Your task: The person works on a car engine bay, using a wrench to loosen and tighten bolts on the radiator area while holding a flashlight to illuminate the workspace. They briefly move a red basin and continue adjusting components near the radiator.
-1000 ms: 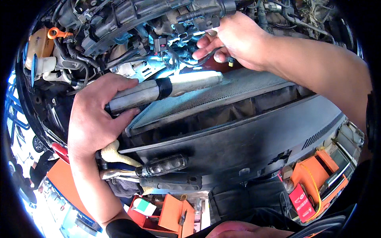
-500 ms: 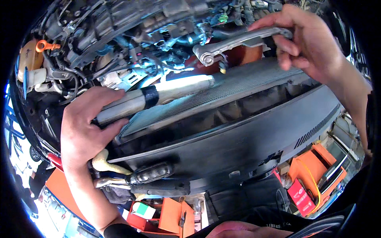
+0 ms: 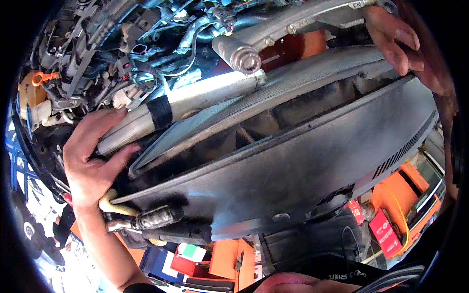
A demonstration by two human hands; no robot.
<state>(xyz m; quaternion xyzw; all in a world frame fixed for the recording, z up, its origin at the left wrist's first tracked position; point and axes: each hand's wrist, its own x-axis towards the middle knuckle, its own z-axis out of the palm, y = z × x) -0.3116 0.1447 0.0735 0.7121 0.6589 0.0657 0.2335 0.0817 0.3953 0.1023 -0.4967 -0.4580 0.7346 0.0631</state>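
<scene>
My left hand (image 3: 93,156) is wrapped round the near end of a grey tube-shaped work light (image 3: 210,97) with a black tape band (image 3: 159,113). The lit tube lies along the finned radiator (image 3: 312,71) and shines into the engine bay. Up at the right, my right hand (image 3: 395,44) grips one end of a grey metal bracket (image 3: 298,24). A round bolt end (image 3: 250,62) at the bracket's free end points toward me, just above the light's far end. Part of the right hand's grip is cut off by the dark rim.
Hoses and wiring (image 3: 195,36) crowd the engine bay behind. A dark front panel (image 3: 273,180) runs across before me. Black-handled tools (image 3: 159,217) lie at its left corner. Orange bins (image 3: 229,261) and a red box (image 3: 384,233) stand below.
The bracket has come up and closer, so it looks larger, with its bolt end turned toward me. The view has shifted; my left hand still holds the light.
</scene>
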